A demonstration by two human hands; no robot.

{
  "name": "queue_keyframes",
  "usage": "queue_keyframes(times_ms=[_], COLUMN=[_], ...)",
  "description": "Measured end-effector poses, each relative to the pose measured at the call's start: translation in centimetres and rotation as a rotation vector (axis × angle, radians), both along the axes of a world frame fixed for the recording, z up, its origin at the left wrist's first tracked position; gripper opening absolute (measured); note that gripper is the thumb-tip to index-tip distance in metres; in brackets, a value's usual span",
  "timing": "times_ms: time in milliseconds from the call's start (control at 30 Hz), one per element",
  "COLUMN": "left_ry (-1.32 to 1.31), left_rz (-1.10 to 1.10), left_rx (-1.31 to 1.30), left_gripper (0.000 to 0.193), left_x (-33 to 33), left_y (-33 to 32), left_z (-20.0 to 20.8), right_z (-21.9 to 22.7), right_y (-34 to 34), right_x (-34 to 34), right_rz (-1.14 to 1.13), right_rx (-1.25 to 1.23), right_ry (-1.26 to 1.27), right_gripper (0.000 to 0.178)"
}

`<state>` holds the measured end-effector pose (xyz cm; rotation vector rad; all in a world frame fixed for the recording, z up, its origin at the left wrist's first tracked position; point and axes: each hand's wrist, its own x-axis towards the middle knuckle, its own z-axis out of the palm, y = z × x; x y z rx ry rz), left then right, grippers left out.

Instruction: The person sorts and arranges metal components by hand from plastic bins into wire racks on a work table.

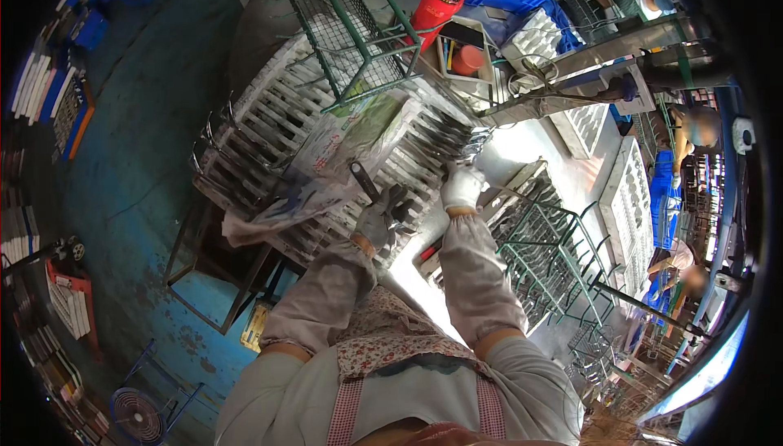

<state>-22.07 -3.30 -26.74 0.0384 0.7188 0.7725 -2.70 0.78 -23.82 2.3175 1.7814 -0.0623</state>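
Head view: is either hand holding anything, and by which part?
The left hand appears to hold a slim black item near its lower end; exact hold unclear. For the right hand, it cannot be told.

Plastic bag [359, 126], red print, not legible

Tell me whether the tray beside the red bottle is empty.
Not empty: the tray has a red, round item inside.

right hand [463, 187]: green rack [559, 244] blocks rightward | wire basket [347, 22] blocks ahead | left floor [147, 144] open
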Motion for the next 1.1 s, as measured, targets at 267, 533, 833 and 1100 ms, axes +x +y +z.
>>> queue_keyframes(times_ms=[267, 533, 833, 1100], left_ry=[0.419, -0.03, 0.149, 0.32], left_rz=[-0.415, -0.098, -0.229, -0.193], left_rx=[0.369, -0.157, -0.196, -0.091], left_gripper=[0.053, 0.042, 0.04, 0.049], left_x=[-0.2, -0.4, -1.0, -2.6], left_y=[1.1, -0.2, 0.0, -0.3], left_z=[-1.1, 2.2, 0.6, 5.0], right_z=[0.2, -2.9, 1.6, -3.6], right_y=[1.0, 2.8, -3.5, 4.9], right_x=[-0.9, 2.6, -4.2, 2.7], right_rz=[-0.157, -0.086, -0.358, -0.486], right_rx=[0.184, -0.152, 0.116, 0.086], right_ry=[0.335, -0.125, 1.175, 0.158], right_gripper=[0.023, 0.024, 0.013, 0.031])
